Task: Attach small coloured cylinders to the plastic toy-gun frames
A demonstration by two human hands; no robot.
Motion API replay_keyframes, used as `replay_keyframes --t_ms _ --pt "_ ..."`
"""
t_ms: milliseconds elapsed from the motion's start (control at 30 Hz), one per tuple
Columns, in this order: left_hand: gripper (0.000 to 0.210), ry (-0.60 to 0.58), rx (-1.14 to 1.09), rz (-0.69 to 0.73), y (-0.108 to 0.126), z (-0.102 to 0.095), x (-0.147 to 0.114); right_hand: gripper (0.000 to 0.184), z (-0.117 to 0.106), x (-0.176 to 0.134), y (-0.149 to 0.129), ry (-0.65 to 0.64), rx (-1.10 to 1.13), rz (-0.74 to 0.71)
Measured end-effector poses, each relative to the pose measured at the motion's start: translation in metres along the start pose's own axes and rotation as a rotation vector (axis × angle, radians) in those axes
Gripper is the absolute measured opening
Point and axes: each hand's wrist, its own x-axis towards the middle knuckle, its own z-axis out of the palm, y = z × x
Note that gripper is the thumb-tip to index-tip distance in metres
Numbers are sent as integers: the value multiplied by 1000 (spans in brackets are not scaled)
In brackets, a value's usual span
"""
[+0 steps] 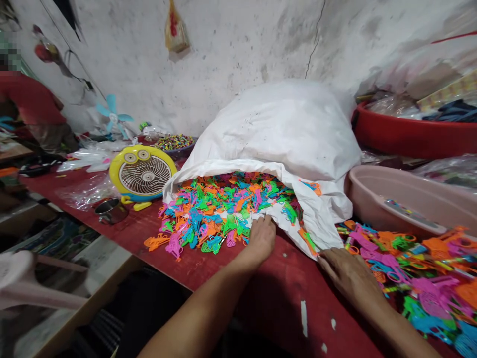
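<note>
A big white woven sack (pixel 276 129) lies on its side with its mouth facing me. Small plastic toys (pixel 223 199) in orange, green, pink and blue fill the mouth and spill onto the red tabletop. My left hand (pixel 263 236) is closed on the lower lip of the sack, beside the spilled toys. At the sack's right corner, my right hand (pixel 346 271) grips the cloth edge, pulling it into a taut fold. A few toys rest in that fold. The fingertips of both hands are partly hidden.
A yellow cartoon-faced fan (pixel 143 171) and a metal cup (pixel 112 211) stand left. Another toy pile (pixel 417 268) lies right, before a pink basin (pixel 372 199). Behind is a red tub (pixel 413 132). A person in red (pixel 35 99) is far left, near a stool (pixel 22 278).
</note>
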Motion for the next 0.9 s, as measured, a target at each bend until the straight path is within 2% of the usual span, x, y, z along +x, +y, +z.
replay_keyframes --t_ms 133,267,333,400,467,533,667,800,900 --pt "28 -42 4 14 -2 -4 -3 30 -3 0 1 -6 -22 21" --pt "25 -54 -38 13 1 -9 -20 28 -17 4 -25 89 -57 6" --pt "19 -76 -52 27 4 -8 -32 28 -21 6 -45 124 76 -62" --pt "16 -76 -70 45 8 -6 -46 28 -19 11 -64 100 294 -150" --pt "14 -51 -86 39 10 -3 -60 30 -9 20 -76 54 460 -201" --pt "12 -18 -93 24 8 -2 -74 30 4 35 -81 50 498 -207" --pt "14 19 -89 -1 -5 -6 -91 31 23 78 -87 83 415 -173" --pt "17 46 -85 -36 -8 -8 -91 22 25 114 -107 -18 213 -98" --pt "20 -27 -66 -79 -3 -14 -88 13 26 130 -123 -22 96 -28"
